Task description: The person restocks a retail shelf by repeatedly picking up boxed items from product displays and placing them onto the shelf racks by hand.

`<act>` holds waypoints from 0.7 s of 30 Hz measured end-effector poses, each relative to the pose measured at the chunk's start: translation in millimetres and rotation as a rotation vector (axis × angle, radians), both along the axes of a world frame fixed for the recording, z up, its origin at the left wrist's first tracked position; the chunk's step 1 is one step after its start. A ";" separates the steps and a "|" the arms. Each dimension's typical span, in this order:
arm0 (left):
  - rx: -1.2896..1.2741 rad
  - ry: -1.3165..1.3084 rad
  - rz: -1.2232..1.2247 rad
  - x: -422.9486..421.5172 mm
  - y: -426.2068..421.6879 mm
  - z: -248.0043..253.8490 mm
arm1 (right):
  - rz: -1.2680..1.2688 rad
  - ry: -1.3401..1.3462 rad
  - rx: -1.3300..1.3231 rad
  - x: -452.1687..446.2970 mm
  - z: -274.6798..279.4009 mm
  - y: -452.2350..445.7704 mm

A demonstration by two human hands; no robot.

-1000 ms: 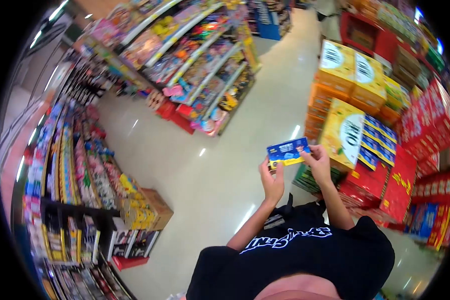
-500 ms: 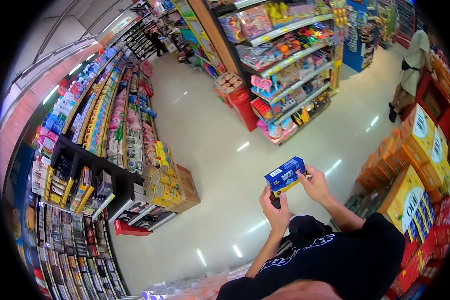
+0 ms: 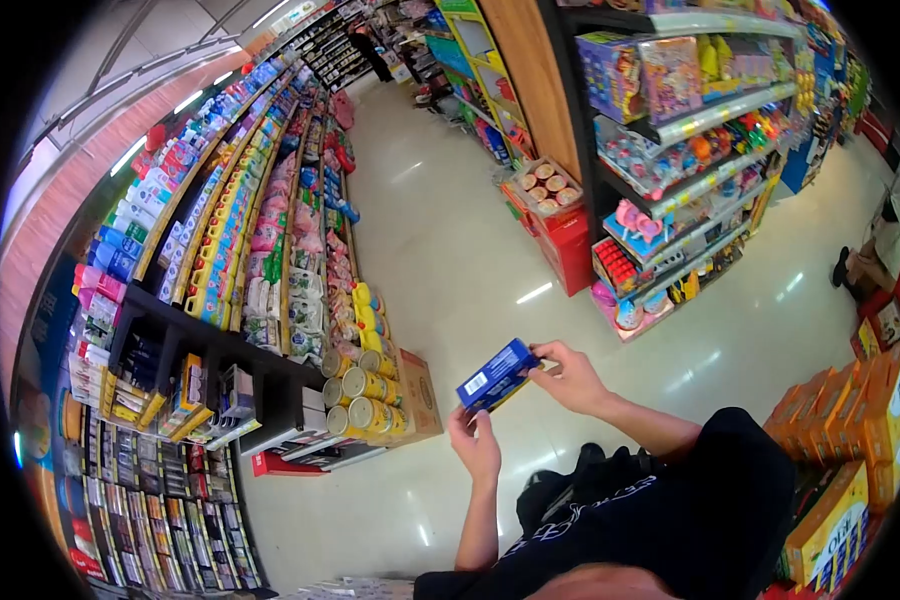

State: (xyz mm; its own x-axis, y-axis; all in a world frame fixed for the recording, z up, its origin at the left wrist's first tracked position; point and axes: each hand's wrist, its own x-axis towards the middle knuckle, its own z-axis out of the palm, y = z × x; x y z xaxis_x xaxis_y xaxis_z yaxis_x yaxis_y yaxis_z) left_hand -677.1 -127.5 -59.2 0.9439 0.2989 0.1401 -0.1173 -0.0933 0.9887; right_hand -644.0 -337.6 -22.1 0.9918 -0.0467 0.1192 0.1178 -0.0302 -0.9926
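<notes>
A: How do the hands grip?

B: Both are closed on a small blue box point(image 3: 497, 375), thumbs and fingers partly curled. The left hand point(image 3: 475, 443) pinches its lower left corner, and the right hand point(image 3: 568, 378) grips the far right end.

A: Where is the box?

B: Held up over the shiny floor point(image 3: 390, 220), in front of the torso, tilted, with a white barcode panel showing.

A: Any containers about?

B: A red stand point(image 3: 567, 252) bears an open tray point(image 3: 516, 190) of round lidded tubs point(image 3: 548, 186). Yellow cans point(image 3: 368, 416) with metallic lids stand beside a brown carton point(image 3: 422, 392); I can't tell what is inside them. On the right, orange cartons point(image 3: 832, 412) are stacked near a yellow box point(image 3: 828, 530).

A: And the arms?

B: The left forearm rises nearly upright from the bottom edge, palm turned toward the box. The right reaches across from the black sleeve point(image 3: 735, 450), the hand higher than the left one.
</notes>
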 end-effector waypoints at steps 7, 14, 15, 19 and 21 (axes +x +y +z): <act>-0.093 0.059 0.301 112.1 7.8 -3.2 | 0.135 -0.011 -0.125 128.2 -28.6 57.0; 0.024 -0.006 0.136 323.7 66.1 -5.2 | 0.052 -0.054 -0.169 313.0 -10.2 94.5; 0.039 -0.027 0.080 357.3 71.9 2.8 | 0.044 -0.089 -0.162 340.3 1.5 96.0; 0.111 -0.157 -0.086 486.4 71.9 29.2 | -0.168 -0.216 -0.135 442.2 12.9 96.1; 0.128 -0.240 -0.154 535.0 60.1 40.0 | -0.265 -0.224 -0.045 478.5 18.3 88.8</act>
State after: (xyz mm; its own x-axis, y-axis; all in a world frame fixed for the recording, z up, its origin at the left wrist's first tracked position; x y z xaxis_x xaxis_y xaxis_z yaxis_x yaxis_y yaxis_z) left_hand -142.0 -67.5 -19.3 0.9121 0.1201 0.3920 -0.3687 -0.1780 0.9124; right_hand -165.5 -248.8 -3.8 0.8947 -0.2892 0.3404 0.3148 -0.1325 -0.9399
